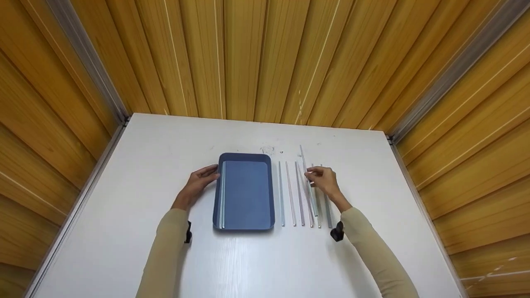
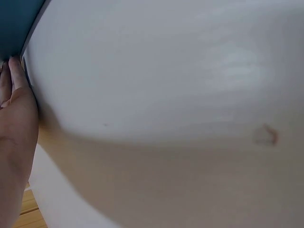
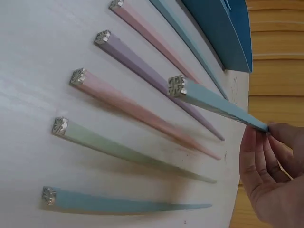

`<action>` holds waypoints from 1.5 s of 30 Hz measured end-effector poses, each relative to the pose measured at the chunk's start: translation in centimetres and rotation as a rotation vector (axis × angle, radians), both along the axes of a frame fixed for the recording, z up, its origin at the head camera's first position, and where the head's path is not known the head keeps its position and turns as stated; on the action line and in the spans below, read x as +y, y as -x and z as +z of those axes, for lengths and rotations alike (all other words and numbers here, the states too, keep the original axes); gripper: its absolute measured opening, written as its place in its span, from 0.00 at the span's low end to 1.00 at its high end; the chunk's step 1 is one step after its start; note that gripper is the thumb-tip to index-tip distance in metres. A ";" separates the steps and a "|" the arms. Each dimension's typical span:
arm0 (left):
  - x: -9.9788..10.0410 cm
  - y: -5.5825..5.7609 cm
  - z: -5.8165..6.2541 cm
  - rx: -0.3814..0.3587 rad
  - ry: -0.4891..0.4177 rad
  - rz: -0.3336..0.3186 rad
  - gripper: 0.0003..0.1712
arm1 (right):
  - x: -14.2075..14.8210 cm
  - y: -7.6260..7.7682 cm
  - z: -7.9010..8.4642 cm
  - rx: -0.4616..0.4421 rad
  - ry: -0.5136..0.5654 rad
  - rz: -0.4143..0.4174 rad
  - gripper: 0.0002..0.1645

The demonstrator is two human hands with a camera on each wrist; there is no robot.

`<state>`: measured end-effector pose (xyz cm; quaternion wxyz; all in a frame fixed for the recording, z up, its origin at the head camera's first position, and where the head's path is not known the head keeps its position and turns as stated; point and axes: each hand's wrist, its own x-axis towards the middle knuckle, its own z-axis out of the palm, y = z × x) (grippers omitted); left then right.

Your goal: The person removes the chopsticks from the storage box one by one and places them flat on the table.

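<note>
White table smudged beyond tray; wood-grain walls; grey corner posts

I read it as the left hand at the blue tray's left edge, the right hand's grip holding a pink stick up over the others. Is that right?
No: the held stick is light blue, not pink, as the right wrist view shows. The rest stands: left hand at the left edge of the blue tray, right hand's grip holding the stick over the other sticks.

No readable lettering, no labels, no brands, no numbers, no signs (in any view).
</note>
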<state>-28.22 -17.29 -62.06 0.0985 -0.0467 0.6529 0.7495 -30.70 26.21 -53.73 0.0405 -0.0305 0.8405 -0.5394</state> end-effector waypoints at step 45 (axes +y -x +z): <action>0.2 0.0 0.0 -0.026 0.000 0.021 0.35 | 8.8 -0.9 -6.0 0.020 -0.216 -0.303 0.18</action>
